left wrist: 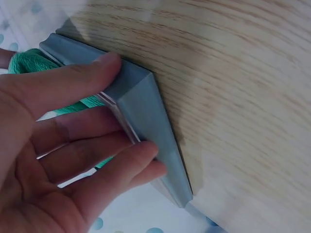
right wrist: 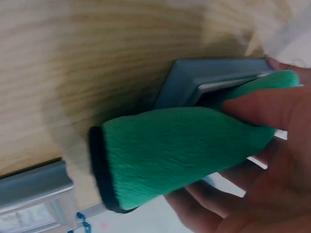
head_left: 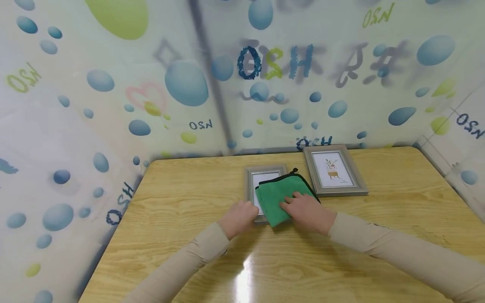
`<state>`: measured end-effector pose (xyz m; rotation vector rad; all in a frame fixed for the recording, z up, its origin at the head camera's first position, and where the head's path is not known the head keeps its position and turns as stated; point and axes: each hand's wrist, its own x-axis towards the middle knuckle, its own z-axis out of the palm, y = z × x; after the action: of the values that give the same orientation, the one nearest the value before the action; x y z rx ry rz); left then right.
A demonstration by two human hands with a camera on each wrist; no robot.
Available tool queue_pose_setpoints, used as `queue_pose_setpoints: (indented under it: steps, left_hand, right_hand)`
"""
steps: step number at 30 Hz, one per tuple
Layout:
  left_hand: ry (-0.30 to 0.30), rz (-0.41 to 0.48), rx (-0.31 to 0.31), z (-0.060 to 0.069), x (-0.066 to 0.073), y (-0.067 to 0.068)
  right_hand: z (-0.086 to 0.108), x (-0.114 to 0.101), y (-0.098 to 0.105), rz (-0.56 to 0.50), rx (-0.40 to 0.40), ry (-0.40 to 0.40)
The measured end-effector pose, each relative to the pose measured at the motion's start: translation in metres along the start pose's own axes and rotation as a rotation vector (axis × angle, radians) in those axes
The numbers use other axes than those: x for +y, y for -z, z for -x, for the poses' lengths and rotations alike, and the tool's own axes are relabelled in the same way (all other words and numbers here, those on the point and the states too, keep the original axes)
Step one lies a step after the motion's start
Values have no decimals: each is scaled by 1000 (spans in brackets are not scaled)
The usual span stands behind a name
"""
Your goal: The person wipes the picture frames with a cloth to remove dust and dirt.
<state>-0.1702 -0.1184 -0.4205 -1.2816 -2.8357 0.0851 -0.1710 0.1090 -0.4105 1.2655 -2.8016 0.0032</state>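
"Two bare hands meet over a grey picture frame [head_left: 256, 189] on a wood-grain surface [head_left: 182, 202]. Where is the frame, seen from the head?"

"Between them: the left hand [head_left: 239, 218] is at its near left corner, while the right hand [head_left: 308, 212] is over its right side, on a green cloth [head_left: 278, 195] edged in black. That cloth covers much of the frame."

"And the neighbour?"

"A second frame [head_left: 334, 170], with a plant print, lies just to the right, near the back of the surface, below a wall [head_left: 147, 54] patterned with blue and green drops."

"What does the left wrist view add?"

"The frame is directly under the left hand, which grips it at a corner, thumb across one rim and fingertips against the adjoining one, with a moderate gap between. Scraps of green cloth show behind the fingers."

"And the right wrist view?"

"The right hand holds the folded cloth, thumb on one side, fingers on the other, so the grip is narrow. A corner of the frame shows just beyond the cloth, partly hidden by it. Part of the second frame appears at the lower left, apart from the hand."
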Motion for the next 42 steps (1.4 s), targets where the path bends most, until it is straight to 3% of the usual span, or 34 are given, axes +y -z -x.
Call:
queue_pose_setpoints:
  steps: [4,11,15,19,23,29,36,42]
  left_hand:
    - [-19,-53,-12,2,0,1]
    - [2,-51,-80,1,3,2]
    - [-11,-71,-77,0,4,-1]
    - [-26,-83,-50,0,4,-4]
    - [-17,-84,-27,0,4,-4]
    - [2,-60,-44,-1,1,0]
    - [-31,-80,23,0,-1,0]
    - [-42,-66,35,-1,-1,-3]
  right_hand:
    - [-10,10,-5,23,40,-17]
    - [-44,43,-11,14,-65,-152]
    - [-57,63,-19,3,-104,-220]
    - [-61,74,-24,-58,-123,-239]
    - [-56,70,-20,-114,-125,-195]
    - [-38,51,-12,-82,-105,-107]
    - [-14,24,-9,-53,-113,-56]
    - [7,9,-8,-92,-107,-35]
